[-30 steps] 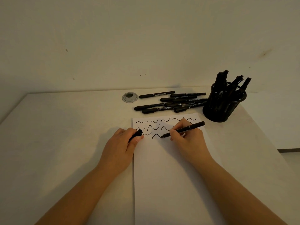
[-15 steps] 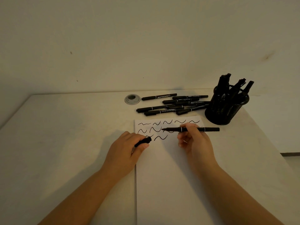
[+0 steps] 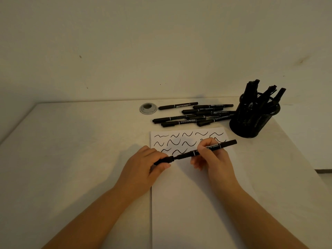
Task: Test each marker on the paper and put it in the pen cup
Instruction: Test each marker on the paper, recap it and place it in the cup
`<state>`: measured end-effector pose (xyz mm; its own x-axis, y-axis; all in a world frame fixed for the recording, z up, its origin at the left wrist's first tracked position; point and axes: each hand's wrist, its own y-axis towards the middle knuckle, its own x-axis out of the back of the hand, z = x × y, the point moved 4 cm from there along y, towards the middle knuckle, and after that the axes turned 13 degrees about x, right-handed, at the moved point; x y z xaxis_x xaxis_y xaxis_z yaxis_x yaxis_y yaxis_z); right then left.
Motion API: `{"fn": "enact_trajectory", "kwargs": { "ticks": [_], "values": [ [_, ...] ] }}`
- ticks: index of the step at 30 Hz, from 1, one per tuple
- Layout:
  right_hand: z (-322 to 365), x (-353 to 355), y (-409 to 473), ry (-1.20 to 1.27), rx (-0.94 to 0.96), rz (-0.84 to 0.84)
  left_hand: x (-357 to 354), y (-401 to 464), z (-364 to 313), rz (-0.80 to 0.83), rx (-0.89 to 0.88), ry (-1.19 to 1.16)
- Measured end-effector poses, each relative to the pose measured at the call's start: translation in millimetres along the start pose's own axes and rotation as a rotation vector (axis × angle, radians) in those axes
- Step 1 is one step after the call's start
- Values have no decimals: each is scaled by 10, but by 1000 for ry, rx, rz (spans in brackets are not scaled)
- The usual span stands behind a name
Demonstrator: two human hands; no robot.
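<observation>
While capping, both hands (image 3: pixel 143 164) level.

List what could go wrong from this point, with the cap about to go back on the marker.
1. The cap in the left hand meets the marker tip at an angle; a miss could ink the fingers.
2. The bare tip hangs over the paper and may leave a stray mark.
3. The pen cup looks crowded, so adding another marker might nudge it.

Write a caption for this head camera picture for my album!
Left hand brings the cap to the marker held by the right hand.
</observation>
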<state>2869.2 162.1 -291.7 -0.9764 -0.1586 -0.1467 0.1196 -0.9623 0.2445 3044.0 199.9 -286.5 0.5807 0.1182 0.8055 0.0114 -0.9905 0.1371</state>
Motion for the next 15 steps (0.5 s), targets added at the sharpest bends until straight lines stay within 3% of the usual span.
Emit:
{"fn": "enact_trajectory", "kwargs": {
  "ticks": [15],
  "values": [
    [57, -134, -49, -60, 73, 172, -5, -34, -101, 15, -39, -82]
  ]
}}
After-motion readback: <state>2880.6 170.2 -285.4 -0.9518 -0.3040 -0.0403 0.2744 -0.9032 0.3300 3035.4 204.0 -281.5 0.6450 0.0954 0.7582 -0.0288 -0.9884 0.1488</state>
